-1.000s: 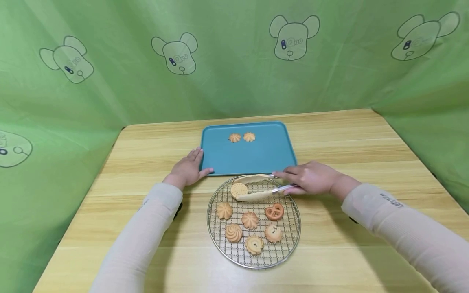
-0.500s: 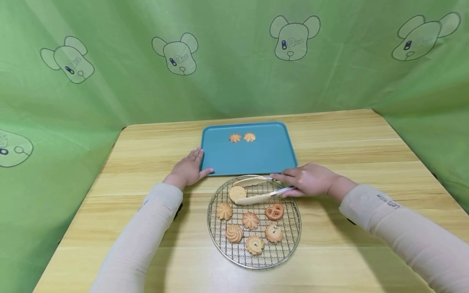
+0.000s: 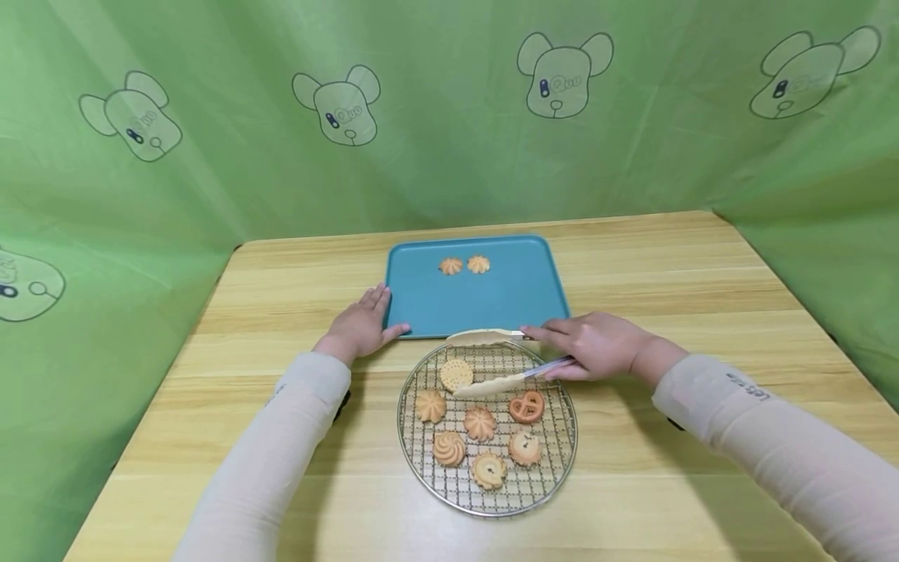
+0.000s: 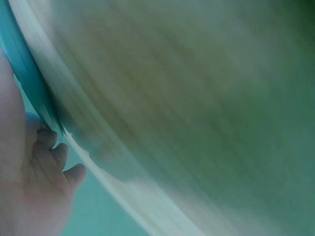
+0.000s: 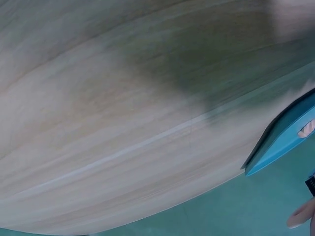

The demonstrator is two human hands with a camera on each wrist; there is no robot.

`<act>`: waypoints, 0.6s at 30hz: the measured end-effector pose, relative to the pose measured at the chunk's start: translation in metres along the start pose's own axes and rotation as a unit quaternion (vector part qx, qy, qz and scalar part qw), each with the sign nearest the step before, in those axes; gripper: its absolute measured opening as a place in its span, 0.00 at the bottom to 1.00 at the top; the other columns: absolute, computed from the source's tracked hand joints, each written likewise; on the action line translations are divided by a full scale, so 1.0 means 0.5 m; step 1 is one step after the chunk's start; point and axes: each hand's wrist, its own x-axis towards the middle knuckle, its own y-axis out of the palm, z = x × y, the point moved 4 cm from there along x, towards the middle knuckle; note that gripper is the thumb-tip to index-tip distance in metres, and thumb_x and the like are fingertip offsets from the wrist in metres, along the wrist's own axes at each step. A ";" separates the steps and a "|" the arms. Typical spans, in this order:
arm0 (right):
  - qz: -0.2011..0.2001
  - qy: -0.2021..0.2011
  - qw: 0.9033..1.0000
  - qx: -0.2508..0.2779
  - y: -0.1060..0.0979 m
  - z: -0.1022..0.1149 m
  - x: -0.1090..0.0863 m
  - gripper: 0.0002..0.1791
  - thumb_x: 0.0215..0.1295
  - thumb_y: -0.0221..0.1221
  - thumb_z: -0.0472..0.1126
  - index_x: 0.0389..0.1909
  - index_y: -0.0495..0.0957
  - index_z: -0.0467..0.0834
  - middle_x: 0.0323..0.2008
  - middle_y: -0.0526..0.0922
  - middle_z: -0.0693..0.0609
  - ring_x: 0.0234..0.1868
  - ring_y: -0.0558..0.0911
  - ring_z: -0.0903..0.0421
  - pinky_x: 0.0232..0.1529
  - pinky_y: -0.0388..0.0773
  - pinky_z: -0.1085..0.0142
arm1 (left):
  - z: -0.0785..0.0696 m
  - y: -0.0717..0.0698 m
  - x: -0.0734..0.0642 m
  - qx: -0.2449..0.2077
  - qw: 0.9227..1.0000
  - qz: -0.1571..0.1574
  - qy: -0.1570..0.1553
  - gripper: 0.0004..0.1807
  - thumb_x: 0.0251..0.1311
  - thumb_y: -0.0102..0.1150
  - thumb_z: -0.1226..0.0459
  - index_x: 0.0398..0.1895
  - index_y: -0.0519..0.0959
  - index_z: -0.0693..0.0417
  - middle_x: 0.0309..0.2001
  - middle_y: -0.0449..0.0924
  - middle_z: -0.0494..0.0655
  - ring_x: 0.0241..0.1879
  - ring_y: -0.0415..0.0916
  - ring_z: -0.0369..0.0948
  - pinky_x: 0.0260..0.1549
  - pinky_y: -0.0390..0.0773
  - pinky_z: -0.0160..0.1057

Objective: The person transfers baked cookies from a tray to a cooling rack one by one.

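My right hand holds a pair of tongs with pale tips and metal arms over the back of a round wire cooling rack. The tongs' two arms are spread; the far one overlaps the rack's back rim. A round, pricked cookie lies on the rack, by the tip of the near arm. With fingers extended, my left hand rests at the near left corner of a blue tray. In the left wrist view, its curled-looking fingertips show beside the tray's rim.
Two flower-shaped cookies lie at the back of the tray. Nearer on the rack are a pretzel-shaped cookie, a swirled cookie and several others. A wooden table carries everything, with a green printed curtain behind.
The tongs' arms have spread wider apart, leaving the round cookie on the rack slightly nearer to me than before. My left hand and the tray stay put.
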 end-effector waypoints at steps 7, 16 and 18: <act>0.013 0.042 0.999 0.016 -0.004 -0.005 0.002 0.43 0.62 0.53 0.67 0.66 0.66 0.38 0.44 0.81 0.40 0.26 0.82 0.51 0.26 0.83 0.60 | 0.001 0.002 0.001 -0.002 1.000 0.002 -0.006 0.49 0.66 0.33 0.35 0.74 0.38 0.61 0.75 0.32 0.54 0.73 0.34 0.51 0.69 0.43 0.45; 0.042 0.135 0.989 0.052 0.006 -0.012 0.009 0.48 0.56 0.60 0.66 0.69 0.62 0.40 0.51 0.78 0.34 0.29 0.84 0.46 0.33 0.83 0.53 | 0.005 0.007 0.004 0.003 1.000 -0.002 -0.006 0.50 0.65 0.31 0.33 0.75 0.39 0.61 0.75 0.33 0.54 0.73 0.35 0.51 0.69 0.45 0.46; 0.046 0.164 0.983 0.069 0.009 -0.015 0.011 0.48 0.56 0.60 0.67 0.70 0.61 0.42 0.53 0.77 0.34 0.33 0.84 0.44 0.36 0.82 0.51 | 0.005 0.007 0.004 0.003 1.000 -0.002 -0.006 0.50 0.65 0.31 0.34 0.75 0.39 0.61 0.75 0.33 0.54 0.73 0.35 0.50 0.69 0.44 0.46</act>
